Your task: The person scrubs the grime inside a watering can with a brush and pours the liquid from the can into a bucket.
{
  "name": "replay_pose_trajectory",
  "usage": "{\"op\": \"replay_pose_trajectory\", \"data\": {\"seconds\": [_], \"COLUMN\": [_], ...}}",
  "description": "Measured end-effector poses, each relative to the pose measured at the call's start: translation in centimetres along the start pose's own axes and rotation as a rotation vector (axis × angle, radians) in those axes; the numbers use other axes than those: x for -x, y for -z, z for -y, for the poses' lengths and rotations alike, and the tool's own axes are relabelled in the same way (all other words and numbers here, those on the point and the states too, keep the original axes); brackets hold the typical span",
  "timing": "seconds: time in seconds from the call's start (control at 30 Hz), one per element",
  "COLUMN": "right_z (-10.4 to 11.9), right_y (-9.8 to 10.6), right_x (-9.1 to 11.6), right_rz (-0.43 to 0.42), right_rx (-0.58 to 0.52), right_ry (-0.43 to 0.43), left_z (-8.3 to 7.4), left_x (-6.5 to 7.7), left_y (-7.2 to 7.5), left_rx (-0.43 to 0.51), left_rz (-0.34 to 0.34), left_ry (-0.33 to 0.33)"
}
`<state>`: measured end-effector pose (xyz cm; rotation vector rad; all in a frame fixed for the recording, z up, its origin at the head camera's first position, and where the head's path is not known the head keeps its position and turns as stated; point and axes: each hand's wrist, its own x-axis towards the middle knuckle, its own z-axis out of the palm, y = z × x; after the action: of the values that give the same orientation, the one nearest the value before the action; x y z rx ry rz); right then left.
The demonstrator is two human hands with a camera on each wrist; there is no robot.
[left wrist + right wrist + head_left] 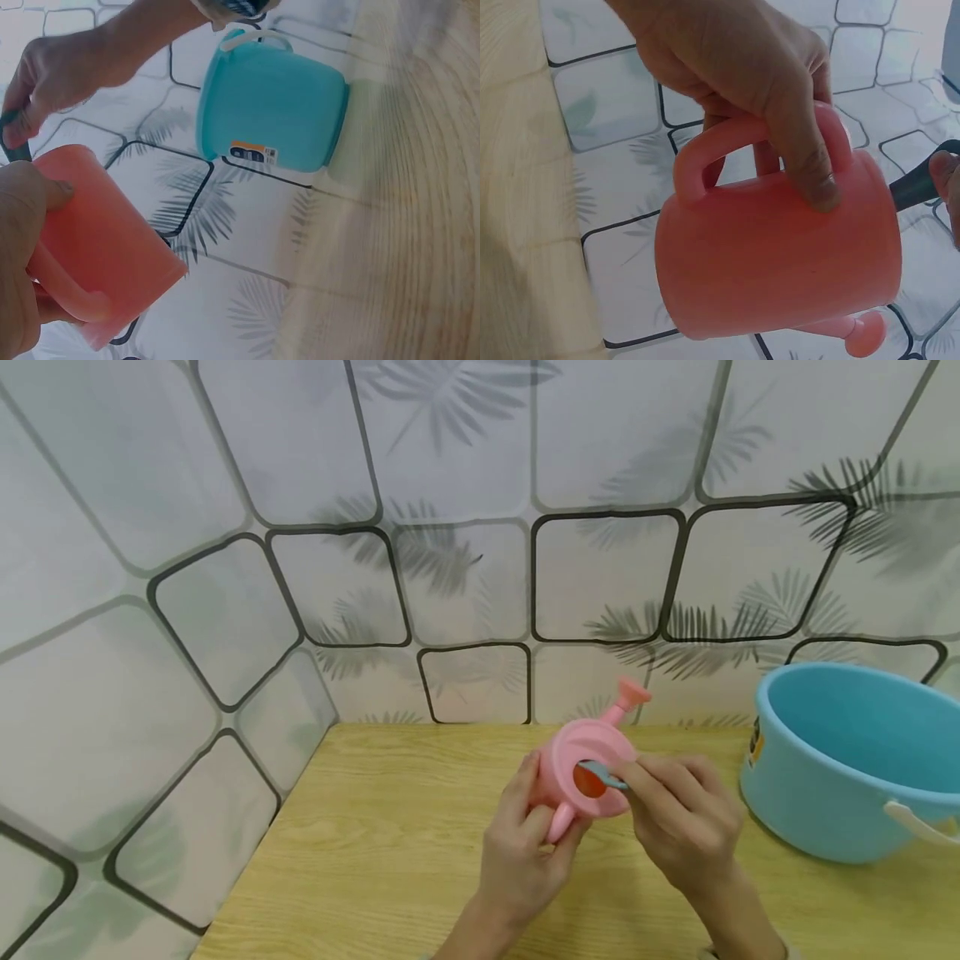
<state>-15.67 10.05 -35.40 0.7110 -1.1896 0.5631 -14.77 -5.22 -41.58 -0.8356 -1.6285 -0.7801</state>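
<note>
A pink toy watering can [559,760] is tilted so that its round top opening faces the head camera, its spout pointing up and away. My left hand [517,847] grips it round the handle [727,142], with the thumb against its side in the right wrist view. Between the thumb and fingers of my right hand [686,822] is a slim blue-grey handle [613,780]. Its far end reaches into the can's opening, where orange-red shows; I cannot tell what kind of tool it is. Both hands hold these things above the table.
A light blue bucket [817,810] with a white carrying handle [918,825] stands on the wood-grain table [360,852] to the right. The patterned wall [472,585] rises directly behind the table and along its left side.
</note>
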Motion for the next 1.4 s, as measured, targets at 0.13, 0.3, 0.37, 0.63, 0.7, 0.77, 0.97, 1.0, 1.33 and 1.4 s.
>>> {"op": "replay_pose_trajectory", "data": {"seconds": [0.13, 0.3, 0.37, 0.63, 0.7, 0.77, 0.97, 1.0, 1.33, 1.4], "right_z": [-0.1, -0.1, -0.1, 0.1, 0.3, 0.7, 1.8, 1.9, 1.6, 1.4], "right_y": [0.1, 0.1, 0.3, 1.7, 2.2, 2.6, 3.4, 3.4, 3.1, 3.3], "right_x": [-0.2, -0.3, -0.4, -0.1, 0.3, 0.3, -0.8, -1.0, -1.4, -1.3], "right_rz": [-0.028, 0.009, 0.016, 0.279, 0.371, 0.469, 0.682, 0.696, 0.505, 0.460], "right_rx": [0.002, -0.005, -0.002, -0.038, -0.112, -0.206, -0.306, -0.293, -0.534, -0.638], "right_ry": [0.002, 0.006, 0.000, -0.164, -0.313, -0.527, -1.163, -1.226, -1.613, -1.643], "left_z": [-0.1, -0.3, -0.4, -0.6, -0.6, -0.6, -0.7, -0.7, -0.5, -0.5], "left_x": [-0.1, -0.2, -0.1, 0.0, 0.1, 0.4, 0.7, 0.8, 0.9, 0.9], "left_y": [0.0, 0.0, -0.1, -0.2, -0.2, -0.1, -0.1, -0.2, -0.1, 0.0], "left_rx": [0.014, 0.016, 0.015, 0.020, 0.012, 0.001, -0.027, -0.026, -0.055, -0.056], "left_rz": [0.003, 0.017, 0.015, 0.031, 0.056, 0.087, 0.135, 0.136, 0.160, 0.156], "left_ry": [0.009, 0.001, 0.012, 0.028, 0.059, 0.091, 0.134, 0.139, 0.164, 0.176]}}
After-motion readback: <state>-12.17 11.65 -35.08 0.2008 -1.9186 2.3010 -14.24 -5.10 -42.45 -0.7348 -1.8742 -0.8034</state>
